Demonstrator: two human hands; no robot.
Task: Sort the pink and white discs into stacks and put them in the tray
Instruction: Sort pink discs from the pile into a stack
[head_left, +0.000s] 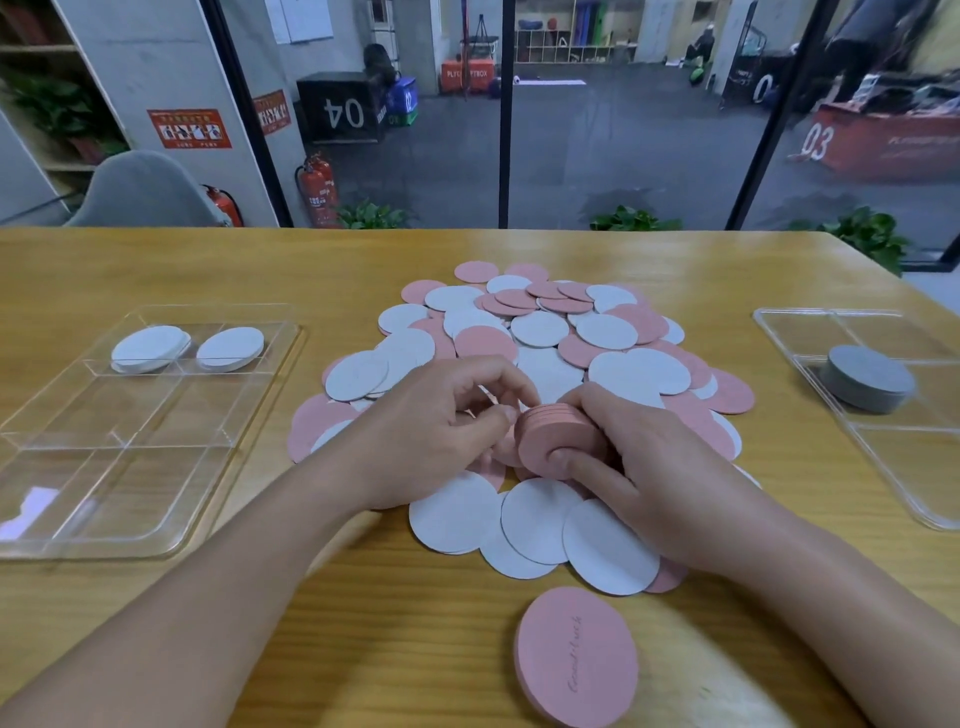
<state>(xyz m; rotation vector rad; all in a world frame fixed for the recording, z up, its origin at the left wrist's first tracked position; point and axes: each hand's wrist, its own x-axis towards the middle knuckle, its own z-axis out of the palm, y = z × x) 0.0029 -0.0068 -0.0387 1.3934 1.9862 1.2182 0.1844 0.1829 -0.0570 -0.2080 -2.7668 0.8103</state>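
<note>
A loose heap of pink and white discs (540, 332) covers the middle of the wooden table. Over its near side, my right hand (644, 467) grips a small stack of pink discs (550, 434) held on edge, thumb across its face. My left hand (436, 436) has its fingers curled against the left side of that same stack. A clear tray (67, 431) at the left holds two low stacks of white discs (150, 349) in its far compartments. A single pink disc (576, 657) lies alone near the front edge.
Another clear tray (883, 441) at the right holds a grey stack of discs (867, 378). A grey chair (145, 189) stands behind the table's far left. Glass wall panels run behind the far edge. Bare wood lies between heap and trays.
</note>
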